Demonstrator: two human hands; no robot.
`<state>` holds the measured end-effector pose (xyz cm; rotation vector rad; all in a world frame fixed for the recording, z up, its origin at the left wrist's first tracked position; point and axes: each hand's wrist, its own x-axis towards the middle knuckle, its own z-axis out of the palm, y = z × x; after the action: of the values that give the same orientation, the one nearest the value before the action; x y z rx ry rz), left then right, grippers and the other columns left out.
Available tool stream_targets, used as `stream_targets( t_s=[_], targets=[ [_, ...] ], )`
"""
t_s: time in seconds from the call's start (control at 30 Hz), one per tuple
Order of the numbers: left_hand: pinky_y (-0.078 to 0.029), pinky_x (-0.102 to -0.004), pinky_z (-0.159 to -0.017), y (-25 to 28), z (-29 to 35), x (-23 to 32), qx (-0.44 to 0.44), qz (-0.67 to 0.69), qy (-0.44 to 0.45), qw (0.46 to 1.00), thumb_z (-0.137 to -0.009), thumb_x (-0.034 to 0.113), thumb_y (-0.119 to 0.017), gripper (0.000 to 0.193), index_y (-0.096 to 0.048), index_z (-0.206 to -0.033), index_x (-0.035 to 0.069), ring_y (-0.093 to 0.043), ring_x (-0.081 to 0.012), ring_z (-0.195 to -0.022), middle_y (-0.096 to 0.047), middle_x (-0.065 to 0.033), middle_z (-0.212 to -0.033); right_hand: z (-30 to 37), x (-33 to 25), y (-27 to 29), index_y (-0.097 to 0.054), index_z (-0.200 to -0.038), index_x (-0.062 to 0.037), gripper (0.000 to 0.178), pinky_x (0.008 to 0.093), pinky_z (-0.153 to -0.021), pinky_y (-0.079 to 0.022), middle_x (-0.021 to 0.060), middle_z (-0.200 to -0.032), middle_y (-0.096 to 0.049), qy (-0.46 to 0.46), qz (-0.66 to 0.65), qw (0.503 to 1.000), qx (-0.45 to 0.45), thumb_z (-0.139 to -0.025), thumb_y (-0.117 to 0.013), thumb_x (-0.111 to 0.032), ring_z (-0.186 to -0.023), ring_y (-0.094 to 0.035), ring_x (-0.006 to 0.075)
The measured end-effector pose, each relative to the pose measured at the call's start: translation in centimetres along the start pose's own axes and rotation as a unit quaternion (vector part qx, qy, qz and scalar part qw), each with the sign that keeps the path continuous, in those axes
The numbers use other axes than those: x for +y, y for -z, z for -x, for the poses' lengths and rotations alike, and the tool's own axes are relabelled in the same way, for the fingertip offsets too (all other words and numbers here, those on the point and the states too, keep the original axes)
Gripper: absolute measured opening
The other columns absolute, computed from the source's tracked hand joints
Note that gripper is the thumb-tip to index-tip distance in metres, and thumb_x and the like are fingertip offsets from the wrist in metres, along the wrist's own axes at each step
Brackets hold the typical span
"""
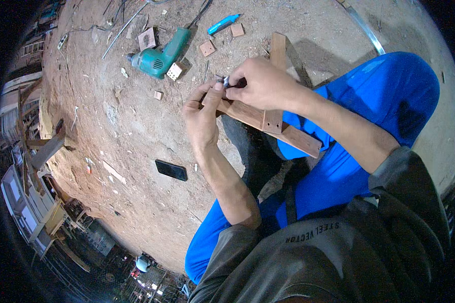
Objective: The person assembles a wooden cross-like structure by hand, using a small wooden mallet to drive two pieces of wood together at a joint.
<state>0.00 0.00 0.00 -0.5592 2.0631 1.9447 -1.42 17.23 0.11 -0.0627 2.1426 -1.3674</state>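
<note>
A joined wooden frame (247, 114) rests across my lap. It has one long brown bar, with a crosspiece (273, 121) fixed over it that shows small dark holes. At the bar's far left end, my left hand (203, 113) is closed, thumb and fingers pinched together; what sits between them is too small to make out. Right beside it, my right hand (258, 83) pinches a small shiny metal piece (226, 81) between thumb and curled fingers. The fingertips of both hands nearly meet over the end of the bar.
Ahead on the dusty floor lie a green power drill (162, 56), a blue pen-shaped tool (223, 23) and several small wooden blocks (207, 48). A black phone (171, 170) lies left of my legs. A metal strip (364, 29) is at far right.
</note>
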Motion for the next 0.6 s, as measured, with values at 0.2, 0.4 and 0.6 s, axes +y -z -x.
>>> stream_targets(
  t_s=[0.2,0.4,0.6],
  targets=[
    [-0.046,-0.0216,-0.058,0.9,-0.4,-0.3,-0.039,-0.030,-0.016,0.999,-0.090,0.012,-0.071,0.010,-0.072,-0.094,0.003,-0.059,-0.0065,-0.069,-0.067,-0.0024,-0.078,0.2,0.6,-1.9,-0.069,-0.086,0.0020,0.016,0.0446,-0.079,-0.050,0.0194,-0.089,-0.065,0.162,0.043,0.981,0.102,-0.086,-0.064,-0.014,-0.092,-0.063,0.0371],
    [-0.042,-0.0212,-0.062,0.5,-0.6,-0.8,0.008,-0.090,-0.119,0.989,-0.089,0.009,-0.072,0.007,-0.072,-0.093,0.003,-0.054,-0.0064,-0.067,-0.067,-0.0002,-0.077,1.3,-0.4,-1.7,-0.058,-0.103,0.0053,0.020,0.0487,-0.084,-0.049,0.0219,-0.104,-0.060,0.190,0.096,0.970,0.115,-0.090,-0.056,-0.011,-0.097,-0.060,0.0415],
    [-0.046,-0.0232,-0.067,0.2,-1.0,-2.0,0.024,0.038,-0.061,0.997,-0.091,0.002,-0.065,0.005,-0.069,-0.093,0.002,-0.059,-0.0093,-0.074,-0.067,-0.0030,-0.083,1.3,-1.1,-1.5,-0.056,-0.102,0.0044,0.019,0.0488,-0.082,-0.051,0.0236,-0.103,-0.063,0.177,0.164,0.968,0.070,-0.087,-0.056,-0.007,-0.099,-0.063,0.0407]
  ],
)
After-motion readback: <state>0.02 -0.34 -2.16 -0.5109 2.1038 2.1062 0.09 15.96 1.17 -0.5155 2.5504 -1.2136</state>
